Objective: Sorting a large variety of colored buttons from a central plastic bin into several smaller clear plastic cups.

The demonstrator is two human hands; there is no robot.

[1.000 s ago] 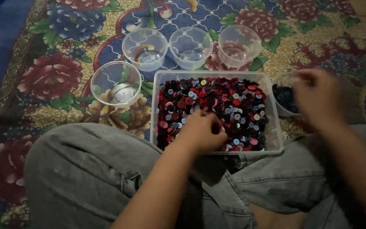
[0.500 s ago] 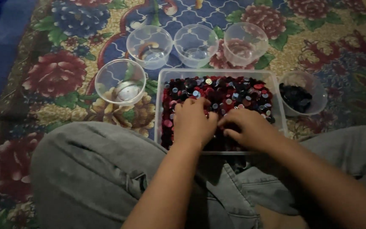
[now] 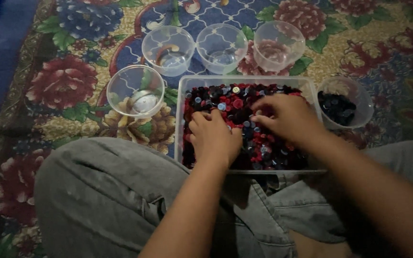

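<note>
Both hands, left hand [image 3: 212,136] and right hand [image 3: 285,117], rest in the clear tray [image 3: 183,119] of mixed buttons [image 3: 235,100], fingers curled among them, grip indiscernible; one cup [image 3: 354,102] holds dark buttons, four cups [image 3: 222,45] nearly bare, most unsorted

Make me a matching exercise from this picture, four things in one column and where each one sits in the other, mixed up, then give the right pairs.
Things:
1. rectangular tray
2. cup of dark buttons
3. cup with pale pieces
4. left hand

Places:
A. left of the tray, on the carpet
B. resting on the buttons at the tray's near left side
C. just right of the tray
D. in front of the person's knees, below the row of three clear cups

Pairs: 1-D, 2-C, 3-A, 4-B
</note>
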